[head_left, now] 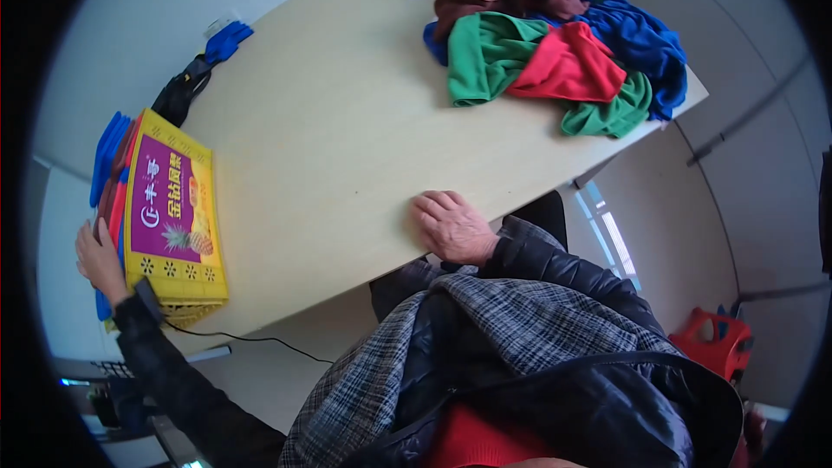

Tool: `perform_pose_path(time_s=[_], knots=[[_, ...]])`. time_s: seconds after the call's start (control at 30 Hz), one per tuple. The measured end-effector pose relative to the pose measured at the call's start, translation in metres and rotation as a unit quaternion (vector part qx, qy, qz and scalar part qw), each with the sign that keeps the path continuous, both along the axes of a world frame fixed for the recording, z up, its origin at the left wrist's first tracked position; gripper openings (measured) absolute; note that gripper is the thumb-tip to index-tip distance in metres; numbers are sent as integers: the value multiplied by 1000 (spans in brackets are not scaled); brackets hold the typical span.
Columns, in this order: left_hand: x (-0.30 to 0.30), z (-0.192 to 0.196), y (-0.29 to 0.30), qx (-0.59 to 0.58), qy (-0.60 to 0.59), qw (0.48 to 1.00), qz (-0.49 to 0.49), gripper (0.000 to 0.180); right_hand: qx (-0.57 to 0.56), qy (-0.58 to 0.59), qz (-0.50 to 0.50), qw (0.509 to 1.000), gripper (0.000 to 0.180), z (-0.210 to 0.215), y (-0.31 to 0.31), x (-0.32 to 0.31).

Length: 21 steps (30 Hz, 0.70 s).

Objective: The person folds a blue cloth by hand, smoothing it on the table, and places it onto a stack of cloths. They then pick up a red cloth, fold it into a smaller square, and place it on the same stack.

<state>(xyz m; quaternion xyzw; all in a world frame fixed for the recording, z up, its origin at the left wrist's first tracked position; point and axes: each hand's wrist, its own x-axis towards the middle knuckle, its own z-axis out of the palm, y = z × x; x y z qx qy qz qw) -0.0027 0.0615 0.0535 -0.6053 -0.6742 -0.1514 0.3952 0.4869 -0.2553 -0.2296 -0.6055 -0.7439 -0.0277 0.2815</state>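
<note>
At the table's left end stands a yellow plastic basket (186,290) with a purple panel and a pineapple picture on its side. Folded cloths (111,175) in blue, brown and red fill it to the top. My left hand (101,262) lies over the cloths near the basket's close corner, its fingers apart; the palm side is hidden. Palm down, my right hand (452,227) rests on the table near the front edge with nothing in it. A loose heap of cloths (568,61) in green, red, blue and brown covers the far right of the table.
The pale wooden table (321,130) stretches between basket and heap. Behind the basket lie a black item (179,94) and a blue one (228,41) by the wall. A dark cable (260,339) runs below the table edge. A red plastic stool (712,340) stands at the lower right.
</note>
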Motion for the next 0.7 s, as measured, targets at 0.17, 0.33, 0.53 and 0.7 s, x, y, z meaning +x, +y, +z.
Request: perform_pose_path(time_s=[0.17, 0.33, 0.53, 0.7], knots=[[107, -105, -87, -213, -226, 853, -420, 21, 45, 50, 86, 994, 24, 8, 5, 1], [227, -206, -189, -367, -227, 752, -498, 18, 66, -7, -149, 987, 14, 34, 5, 111], [268, -247, -248, -356, -229, 737, -527, 24, 314, -75, -479, 817, 24, 75, -29, 329], [269, -260, -252, -322, -243, 765, -501, 31, 30, 128, -529, 838, 32, 58, -16, 387]])
